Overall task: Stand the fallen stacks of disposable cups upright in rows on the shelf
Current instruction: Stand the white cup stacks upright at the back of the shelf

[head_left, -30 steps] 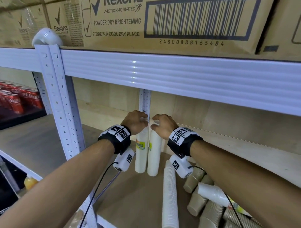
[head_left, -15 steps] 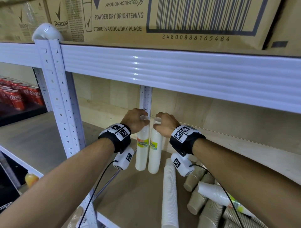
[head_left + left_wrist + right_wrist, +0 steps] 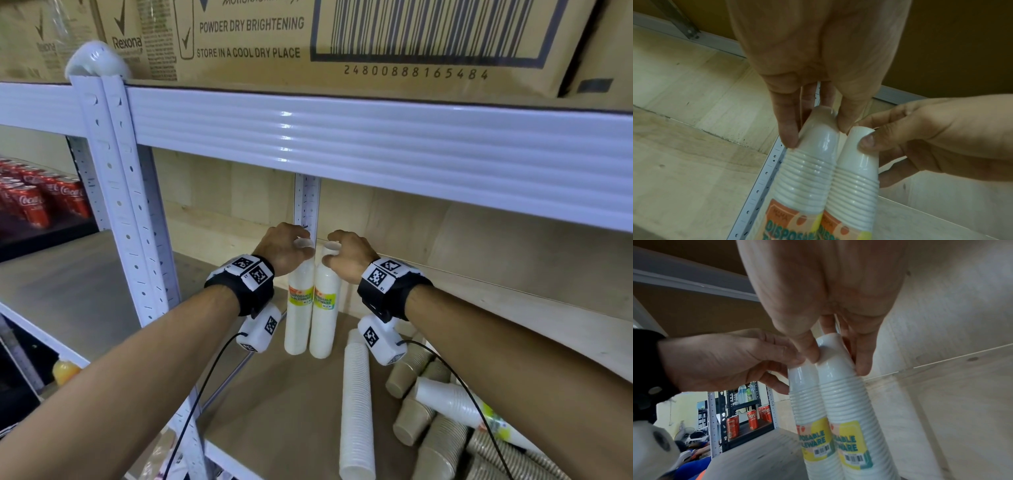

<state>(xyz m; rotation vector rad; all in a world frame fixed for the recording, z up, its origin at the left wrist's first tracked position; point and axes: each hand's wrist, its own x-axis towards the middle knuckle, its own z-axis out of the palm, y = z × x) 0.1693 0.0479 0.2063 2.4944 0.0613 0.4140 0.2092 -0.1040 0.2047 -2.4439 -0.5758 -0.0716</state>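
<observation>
Looked like a shop stockroom or warehouse to me. It was all white boltless metal racking with wooden shelf boards, big Rexona cartons parked on the top level, rows of Coca-Cola cans one bay over, and sleeves of disposable cups lying around.

"rexona" on box

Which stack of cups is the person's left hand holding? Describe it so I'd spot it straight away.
Look under the white metal shelf beam, at the rear upright post. Two tall wrapped stacks of white plastic cups stand there touching; the left hand grips the left stack by its top. Unlike the fallen stacks nearby, it stands upright, left of its twin.
</observation>
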